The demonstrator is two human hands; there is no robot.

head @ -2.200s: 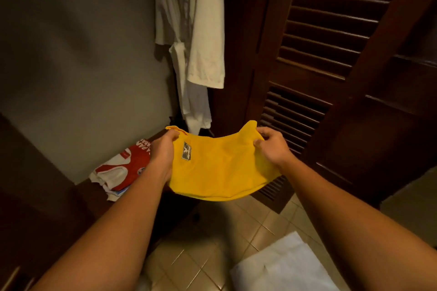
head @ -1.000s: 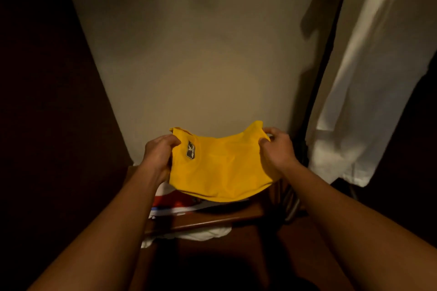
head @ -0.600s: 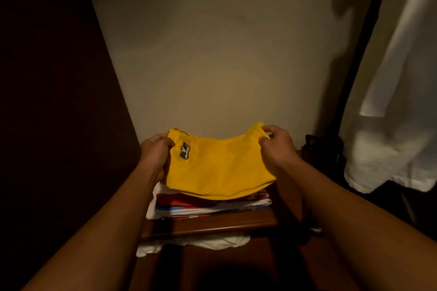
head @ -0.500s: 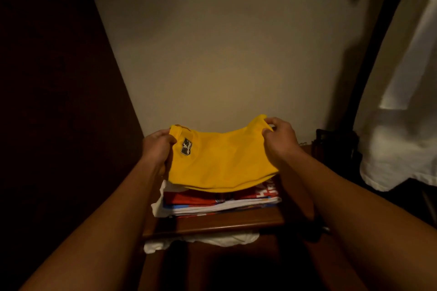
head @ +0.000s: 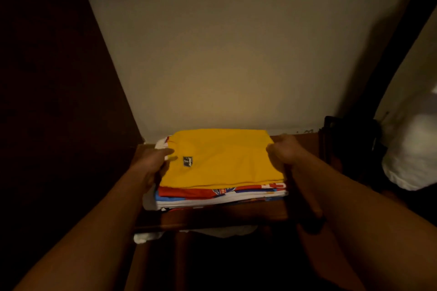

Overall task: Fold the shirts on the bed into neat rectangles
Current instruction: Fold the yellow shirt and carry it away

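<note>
Head view, dim and warm-lit: a folded yellow cotton shirt (head: 222, 157), a soft, neat rectangle with a small dark sewn patch (head: 187, 162) near its left edge, lies flat on top of a stack of folded shirts (head: 220, 195) in red, white and blue layers. The stack sits on a dark brown wooden shelf (head: 212, 218), close against a plain beige wall (head: 212, 54). White cloth (head: 212, 231) pokes out beneath the shelf's front edge.

Both forearms reach forward from the bottom corners. The left hand (head: 153, 163) lies at the yellow shirt's left edge, its fingers extended and touching the fabric there; its grip looks loose, not clamped. The right hand (head: 283, 153) is at the right edge with knuckles raised and fingers curled, pinching the shirt's upper right edge. A white garment (head: 411, 153) hangs at far right, beside a dark object (head: 350, 139) too shadowed to identify.
</note>
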